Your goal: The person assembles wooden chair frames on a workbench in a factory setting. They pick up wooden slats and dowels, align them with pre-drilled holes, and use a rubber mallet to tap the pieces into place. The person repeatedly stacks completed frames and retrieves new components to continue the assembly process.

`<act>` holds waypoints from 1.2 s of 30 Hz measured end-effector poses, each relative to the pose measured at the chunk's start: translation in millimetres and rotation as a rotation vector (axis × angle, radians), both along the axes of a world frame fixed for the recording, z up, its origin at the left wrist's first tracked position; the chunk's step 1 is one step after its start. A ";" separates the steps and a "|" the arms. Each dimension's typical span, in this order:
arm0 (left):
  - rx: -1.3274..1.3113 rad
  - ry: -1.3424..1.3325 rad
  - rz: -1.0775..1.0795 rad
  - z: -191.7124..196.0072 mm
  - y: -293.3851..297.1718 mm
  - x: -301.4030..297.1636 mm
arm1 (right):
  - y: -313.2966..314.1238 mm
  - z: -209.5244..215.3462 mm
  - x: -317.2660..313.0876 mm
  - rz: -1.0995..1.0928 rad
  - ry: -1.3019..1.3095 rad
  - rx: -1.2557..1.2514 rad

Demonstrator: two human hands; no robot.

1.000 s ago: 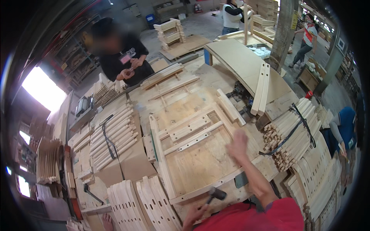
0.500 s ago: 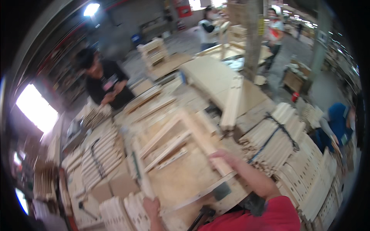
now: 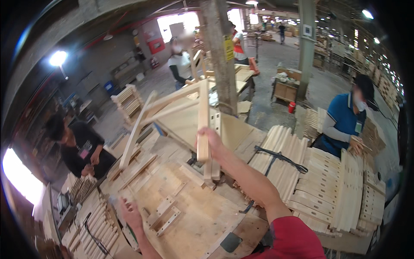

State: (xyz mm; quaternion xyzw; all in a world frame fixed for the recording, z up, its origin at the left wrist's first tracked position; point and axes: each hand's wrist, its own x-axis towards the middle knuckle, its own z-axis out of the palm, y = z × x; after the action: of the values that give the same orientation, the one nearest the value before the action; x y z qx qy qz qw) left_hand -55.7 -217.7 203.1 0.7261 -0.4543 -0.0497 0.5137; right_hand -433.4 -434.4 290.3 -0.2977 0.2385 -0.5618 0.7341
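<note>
Pale-wood frame (image 3: 204, 102) is tilted up above the far side of the worktop (image 3: 207, 216); cannot tell whether the lower end of its left rail (image 3: 138, 130) touches down. Your right hand (image 3: 210, 140) is closed around the frame's right rail (image 3: 203, 117), over the worktop. Your left hand (image 3: 130, 212), fingers spread and clear of the frame, is at the worktop's left side. Drilled pieces (image 3: 161, 208) lie mid-worktop; strapped strips (image 3: 274, 149) sit to its right. A co-worker (image 3: 82, 144) stands beyond its far-left edge.
</note>
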 end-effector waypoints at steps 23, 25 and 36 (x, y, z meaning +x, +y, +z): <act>0.321 0.325 0.408 -124.8 316.1 -30.6 | -177.4 -98.7 43.8 -0.695 1.187 -0.209; 0.285 0.126 0.567 -140.4 344.8 -50.6 | -141.1 -110.2 15.4 -0.652 1.287 -0.377; 0.990 0.369 1.164 -81.5 586.3 -65.7 | 29.0 -144.7 -36.5 -0.021 1.293 0.100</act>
State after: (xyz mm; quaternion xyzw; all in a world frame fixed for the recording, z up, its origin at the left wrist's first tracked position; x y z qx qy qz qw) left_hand -121.4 368.7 121.6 0.9719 0.1665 -0.0890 0.1410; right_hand -469.9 -405.4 145.6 -0.5388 0.6614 -0.2647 0.4497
